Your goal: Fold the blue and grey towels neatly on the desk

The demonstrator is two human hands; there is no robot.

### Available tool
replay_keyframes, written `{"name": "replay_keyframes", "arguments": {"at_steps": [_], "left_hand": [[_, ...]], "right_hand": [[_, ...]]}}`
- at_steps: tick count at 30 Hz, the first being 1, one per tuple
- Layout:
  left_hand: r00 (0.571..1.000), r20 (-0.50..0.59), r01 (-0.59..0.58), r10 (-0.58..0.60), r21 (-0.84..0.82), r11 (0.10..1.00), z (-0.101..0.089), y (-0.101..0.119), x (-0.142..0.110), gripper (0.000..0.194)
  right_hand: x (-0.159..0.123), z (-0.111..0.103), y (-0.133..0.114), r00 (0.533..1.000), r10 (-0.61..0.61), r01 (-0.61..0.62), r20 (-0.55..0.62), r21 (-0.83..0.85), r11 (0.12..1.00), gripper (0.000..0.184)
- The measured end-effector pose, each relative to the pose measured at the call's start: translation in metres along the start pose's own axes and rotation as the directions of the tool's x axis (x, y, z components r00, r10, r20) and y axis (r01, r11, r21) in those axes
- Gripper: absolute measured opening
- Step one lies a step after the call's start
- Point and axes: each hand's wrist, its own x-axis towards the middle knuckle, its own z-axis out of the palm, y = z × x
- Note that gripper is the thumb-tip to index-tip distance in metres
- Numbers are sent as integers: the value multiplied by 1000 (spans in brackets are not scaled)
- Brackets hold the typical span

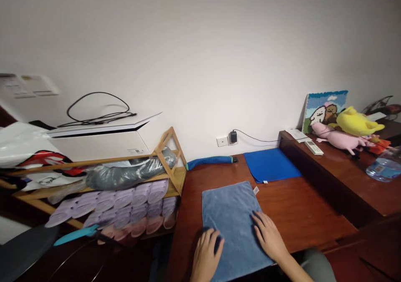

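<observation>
Your left hand (pixel 206 253) at eight o'clock and right hand (pixel 270 237) at three rest unclenched and apart on the edges of the grey-blue cloth (pixel 232 219), which lies spread on the table (pixel 313 209), probably to keep it flat, with the folded blue cloth (pixel 272 165) at one.

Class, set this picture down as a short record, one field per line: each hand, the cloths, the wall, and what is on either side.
Left hand: resting on the grey-blue cloth, at its left edge
Right hand: on the same cloth, at its right edge
Main cloth: spread on the brown table, pale tag showing
Other cloths: bright blue cloth, lying flat; long blue roll
Wall: black plug in a socket
Left side: wooden rack, lilac slippers
Right side: remote control, pink plush toy, yellow plush toy
</observation>
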Motion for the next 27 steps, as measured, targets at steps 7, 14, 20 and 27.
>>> {"name": "replay_keyframes", "arguments": {"at_steps": [7,14,20,27], "left_hand": [[955,-104,259,-280,-177,950,-32,-67,-20,37],[938,51,347,-344,-198,917,-15,-94,169,30],[935,133,351,-329,-220,910,11,-109,206,3],[917,262,384,-299,-384,840,6,-119,211,11]], "right_hand": [[-15,-49,45,998,-68,68,-6,162,984,35],[171,-48,48,977,199,-208,80,139,968,39],[228,-11,51,962,193,-222,194,138,965,27],[233,1,55,941,238,-295,239,238,925,8]]}}
